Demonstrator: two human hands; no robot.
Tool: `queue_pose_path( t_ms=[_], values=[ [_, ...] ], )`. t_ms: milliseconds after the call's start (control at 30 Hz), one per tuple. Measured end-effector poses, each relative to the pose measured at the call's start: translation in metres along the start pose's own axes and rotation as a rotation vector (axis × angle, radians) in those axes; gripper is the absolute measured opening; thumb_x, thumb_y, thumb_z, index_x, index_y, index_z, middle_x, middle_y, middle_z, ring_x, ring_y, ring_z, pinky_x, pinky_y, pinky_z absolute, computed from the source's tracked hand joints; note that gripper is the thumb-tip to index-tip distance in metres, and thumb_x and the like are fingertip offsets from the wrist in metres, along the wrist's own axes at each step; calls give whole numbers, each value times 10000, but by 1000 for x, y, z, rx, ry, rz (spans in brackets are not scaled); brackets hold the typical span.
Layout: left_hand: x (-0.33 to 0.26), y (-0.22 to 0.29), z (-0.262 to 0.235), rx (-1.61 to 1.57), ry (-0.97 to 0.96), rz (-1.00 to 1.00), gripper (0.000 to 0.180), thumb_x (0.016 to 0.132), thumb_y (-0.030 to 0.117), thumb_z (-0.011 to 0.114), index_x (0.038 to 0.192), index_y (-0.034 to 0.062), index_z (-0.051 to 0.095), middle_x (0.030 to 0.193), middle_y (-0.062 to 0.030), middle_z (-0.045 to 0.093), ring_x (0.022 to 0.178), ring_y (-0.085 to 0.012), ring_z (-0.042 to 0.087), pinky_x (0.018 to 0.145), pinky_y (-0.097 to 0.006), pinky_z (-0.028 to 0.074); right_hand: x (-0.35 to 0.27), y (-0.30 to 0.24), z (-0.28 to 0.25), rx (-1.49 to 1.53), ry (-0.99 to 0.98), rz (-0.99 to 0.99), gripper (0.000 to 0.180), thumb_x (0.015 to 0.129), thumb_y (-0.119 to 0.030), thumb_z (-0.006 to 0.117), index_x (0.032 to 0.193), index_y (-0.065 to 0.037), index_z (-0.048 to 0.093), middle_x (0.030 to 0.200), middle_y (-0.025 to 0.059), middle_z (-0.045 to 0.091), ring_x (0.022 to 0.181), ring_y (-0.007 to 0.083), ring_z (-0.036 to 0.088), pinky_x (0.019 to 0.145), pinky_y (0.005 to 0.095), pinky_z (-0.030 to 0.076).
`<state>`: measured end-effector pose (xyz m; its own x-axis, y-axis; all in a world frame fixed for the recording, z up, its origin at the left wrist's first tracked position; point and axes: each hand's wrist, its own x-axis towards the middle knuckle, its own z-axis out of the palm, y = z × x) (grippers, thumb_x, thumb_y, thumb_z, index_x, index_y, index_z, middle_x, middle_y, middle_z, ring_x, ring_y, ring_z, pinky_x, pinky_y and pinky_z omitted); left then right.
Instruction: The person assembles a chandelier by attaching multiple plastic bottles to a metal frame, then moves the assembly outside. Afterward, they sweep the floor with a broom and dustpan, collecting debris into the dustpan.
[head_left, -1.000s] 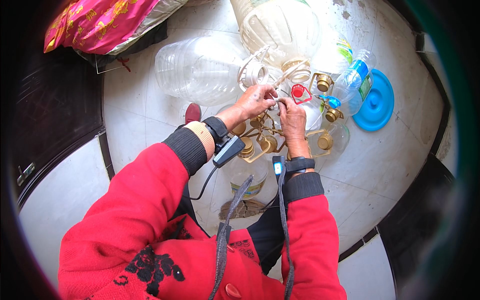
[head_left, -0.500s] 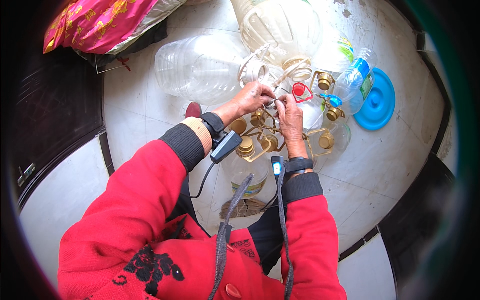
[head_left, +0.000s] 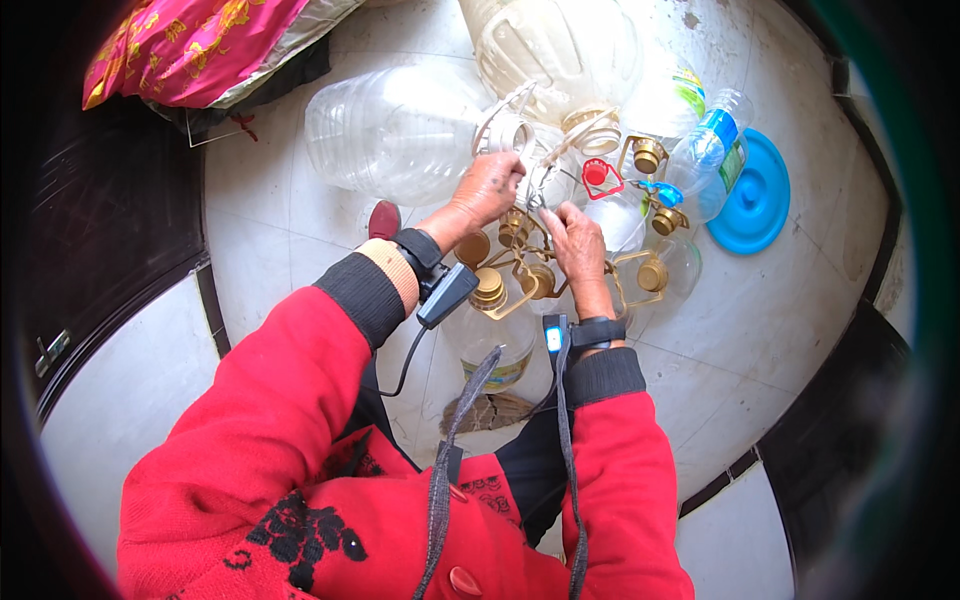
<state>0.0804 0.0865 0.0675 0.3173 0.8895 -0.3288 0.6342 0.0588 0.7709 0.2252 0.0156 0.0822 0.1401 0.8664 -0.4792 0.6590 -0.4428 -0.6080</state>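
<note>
Several empty plastic bottles lie in a cluster on the floor, bunched at their necks. My left hand (head_left: 489, 189) is closed beside the white neck of a large clear jug (head_left: 390, 135); its fingertips are partly hidden. Pale cord (head_left: 541, 183) runs in loops between my hands, above the bunched handles. My right hand (head_left: 578, 243) has its fingers drawn together in a pinch at the lower end of this cord. Below my hands are gold caps with looped handles (head_left: 489, 289). A red cap (head_left: 596, 173) lies just beyond my right hand.
A larger cloudy jug (head_left: 555, 55) lies at the back. On the right a clear bottle with a blue label (head_left: 712, 150) rests beside a round blue lid (head_left: 765, 195). Pink flowered cloth (head_left: 190, 45) is at the far left. A brush-like bundle (head_left: 485, 412) lies near my feet.
My hands have moved apart. The left has shifted left and up toward the clear jug's neck, and the right slightly down, so more of the cord shows between them.
</note>
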Motion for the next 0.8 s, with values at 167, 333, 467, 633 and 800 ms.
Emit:
queue_pose_path(
  t_ms=[167,333,467,633,800],
  values=[
    [0,-12,-4,1,30,-95,68,730,35,524,772,17,575,668,-141,573,617,-234,564,585,-297,437,-18,3,1,67,-118,62,320,762,-340,537,674,-37,482,612,174,515,617,364,496,530,417,381],
    [0,-16,-5,-10,0,-156,77,722,68,533,772,38,582,739,-147,582,715,-283,560,642,-339,442,-24,10,2,186,-116,79,338,758,-326,544,657,-12,468,593,180,493,567,355,461,518,394,371],
    [1,-15,-6,9,28,-146,67,725,34,527,762,1,572,669,-142,580,624,-229,569,598,-292,441,-27,15,3,199,-138,132,347,752,-320,550,644,-2,464,574,176,477,543,338,446,513,381,370],
    [4,-14,-5,9,36,-121,71,724,41,528,765,5,574,672,-143,581,637,-227,575,611,-290,444,-27,20,3,269,-132,119,345,748,-319,557,649,-1,466,568,165,470,529,310,450,508,371,371],
    [4,-15,-5,-28,66,-54,73,729,44,527,766,1,573,661,-137,579,627,-213,571,603,-288,444,-27,23,5,271,-141,132,339,745,-309,565,644,0,468,564,160,473,519,293,449,508,366,373]
  ],
)
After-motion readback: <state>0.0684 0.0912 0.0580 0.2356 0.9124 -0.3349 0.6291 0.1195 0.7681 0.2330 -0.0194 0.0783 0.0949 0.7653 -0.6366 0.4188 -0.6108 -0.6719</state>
